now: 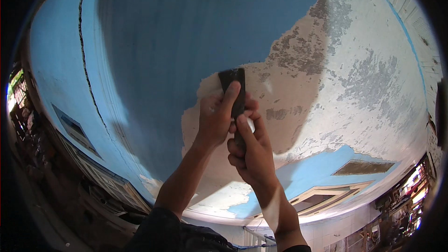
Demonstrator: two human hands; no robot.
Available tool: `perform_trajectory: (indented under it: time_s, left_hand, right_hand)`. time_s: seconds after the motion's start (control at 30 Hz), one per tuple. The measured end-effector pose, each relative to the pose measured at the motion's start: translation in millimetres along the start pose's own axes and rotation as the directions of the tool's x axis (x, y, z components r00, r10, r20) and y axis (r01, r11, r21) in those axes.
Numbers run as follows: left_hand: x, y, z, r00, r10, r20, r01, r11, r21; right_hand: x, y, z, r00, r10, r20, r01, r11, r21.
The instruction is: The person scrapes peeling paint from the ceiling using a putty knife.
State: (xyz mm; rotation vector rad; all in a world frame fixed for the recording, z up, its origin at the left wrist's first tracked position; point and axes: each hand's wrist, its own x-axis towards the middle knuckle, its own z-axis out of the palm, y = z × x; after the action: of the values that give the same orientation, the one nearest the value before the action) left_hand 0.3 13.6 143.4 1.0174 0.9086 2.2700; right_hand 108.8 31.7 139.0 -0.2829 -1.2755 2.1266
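Both of my hands are on a dark scraper [239, 92] with a broad flat blade, raised before a painted wall. My left hand [215, 117] holds the blade part, its thumb lying flat along the face. Lower down, my right hand [257, 150] is wrapped around the handle. The blade's wide end points up and lies over the ragged border between blue paint [196, 24] and a pale, stripped patch [290, 87]. Whether the edge presses on the wall cannot be told. Grey blotches mark the stripped patch.
A long dark crack [82, 42] runs down the blue wall at left. Framed windows [325, 199] and a narrow vent opening [364, 167] appear low on the right. Another vent opening [75, 131] is at left. A white railing [257, 239] stands below me, and clutter [402, 210] fills the lower right.
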Motion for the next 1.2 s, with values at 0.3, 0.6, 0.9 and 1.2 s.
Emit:
perform_trajectory:
  time_s: [0.3,0.6,0.9,1.2]
  left_hand:
    - [-4,2,-1,0.998,-0.018,-0.06,0.016,1.0,-0.021]
    - [-5,0,-7,0.999,-0.007,-0.048,0.003,0.997,-0.078]
    - [-11,5,-9,0.995,-0.05,-0.083,0.044,0.996,-0.073]
    - [-10,-1,-16,0.995,-0.019,-0.1,0.016,0.999,-0.031]
  right_hand:
    - [-4,4,4,0.998,0.025,0.06,-0.025,1.0,0.001]
    - [0,8,2,0.995,0.018,0.095,-0.016,1.0,-0.017]
    - [-2,12,6,0.995,-0.005,0.102,0.007,1.0,-0.019]
    - [1,22,4,1.0,-0.011,0.024,0.013,0.998,-0.054]
